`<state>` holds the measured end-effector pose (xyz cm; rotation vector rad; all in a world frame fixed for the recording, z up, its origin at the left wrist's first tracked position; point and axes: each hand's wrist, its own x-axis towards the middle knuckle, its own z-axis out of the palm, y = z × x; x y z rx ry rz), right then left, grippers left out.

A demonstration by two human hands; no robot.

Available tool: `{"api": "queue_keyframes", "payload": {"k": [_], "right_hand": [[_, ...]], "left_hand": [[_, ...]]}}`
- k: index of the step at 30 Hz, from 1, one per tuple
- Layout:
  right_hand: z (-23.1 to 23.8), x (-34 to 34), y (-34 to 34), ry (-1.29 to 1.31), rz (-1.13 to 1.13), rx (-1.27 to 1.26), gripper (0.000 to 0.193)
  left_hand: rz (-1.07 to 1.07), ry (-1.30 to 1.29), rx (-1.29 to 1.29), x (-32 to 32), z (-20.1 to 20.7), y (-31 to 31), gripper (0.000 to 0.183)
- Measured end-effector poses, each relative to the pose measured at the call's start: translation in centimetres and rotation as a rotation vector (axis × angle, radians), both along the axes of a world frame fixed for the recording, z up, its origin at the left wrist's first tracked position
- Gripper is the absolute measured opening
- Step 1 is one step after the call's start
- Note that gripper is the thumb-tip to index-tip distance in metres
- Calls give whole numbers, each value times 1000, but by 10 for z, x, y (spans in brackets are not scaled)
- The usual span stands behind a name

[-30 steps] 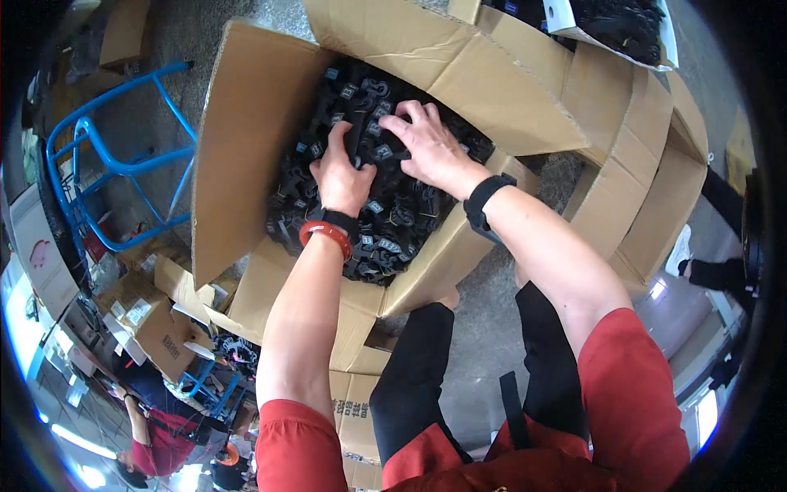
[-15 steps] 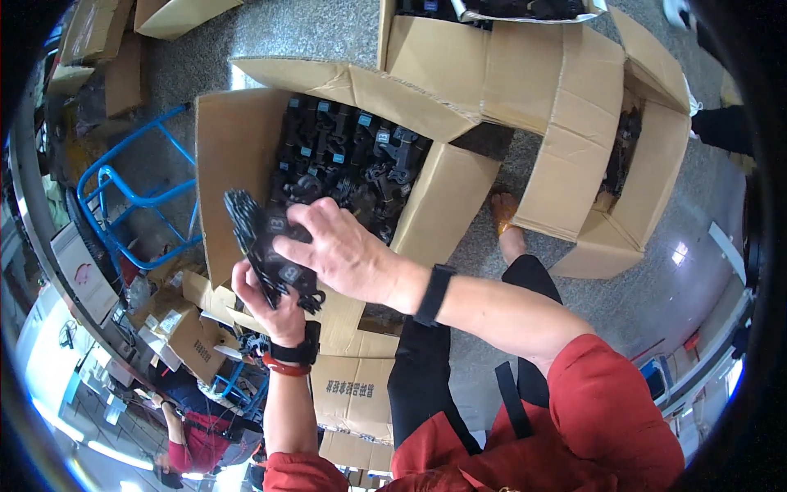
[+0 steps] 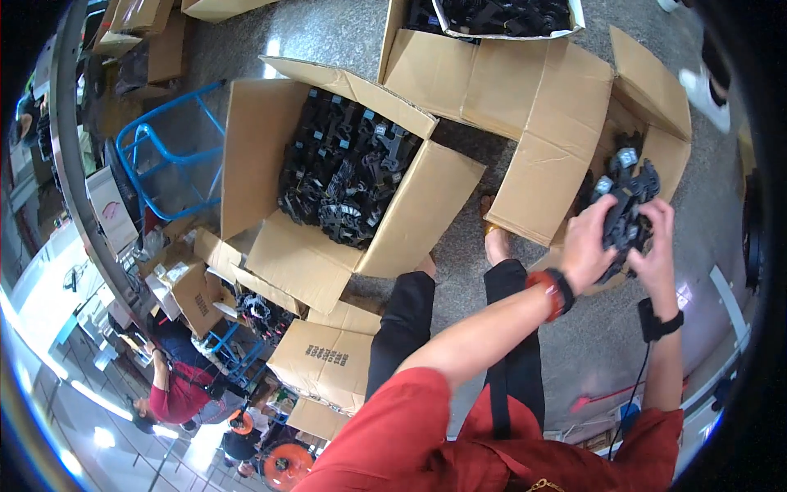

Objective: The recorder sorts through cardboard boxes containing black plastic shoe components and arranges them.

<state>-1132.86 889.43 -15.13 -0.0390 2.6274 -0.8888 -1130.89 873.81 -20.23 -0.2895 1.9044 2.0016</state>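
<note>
At the right, my left hand (image 3: 585,246) and my right hand (image 3: 656,242) are closed on opposite sides of a bundle of black plastic pieces (image 3: 627,215). The pieces have thin, curved, hanger-like shapes, and pale square labels show at the bundle's far end. I hold it over the near end of the right-hand cardboard box (image 3: 668,168). More black pieces lie in that box, partly hidden by its flap and the bundle. Several rows of similar labelled black pieces (image 3: 344,168) fill the open carton (image 3: 261,156) left of centre.
A third container (image 3: 578,20) of black pieces stands at the far edge. A blue metal frame (image 3: 156,156) is at the left. Closed cartons (image 3: 316,361) sit near my legs. Another person (image 3: 188,385) is at the lower left; a white shoe (image 3: 705,98) shows at the far right.
Both hands have moved from the left carton across to the right-hand box, with black pieces between them throughout. The view has shifted, and a shoe now shows more fully at the right.
</note>
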Motion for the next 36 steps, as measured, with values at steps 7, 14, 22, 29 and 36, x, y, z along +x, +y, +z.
{"api": "queue_keyframes", "payload": {"k": [7, 14, 22, 29, 36], "right_hand": [[-73, 9, 39, 18, 220, 548, 36], [-80, -5, -211, -293, 111, -533, 39], [-210, -39, -425, -337, -299, -66, 86], [-249, -35, -430, -232, -662, -170, 63], [-225, 9, -439, -524, -268, -448, 80]], "left_hand": [[-422, -42, -232, -2, -55, 11, 73], [-43, 181, -994, 8, -65, -265, 65], [-508, -284, -1203, -23, -100, -418, 66], [124, 23, -817, 37, -104, -479, 38], [23, -365, -442, 50, -131, -539, 48]]}}
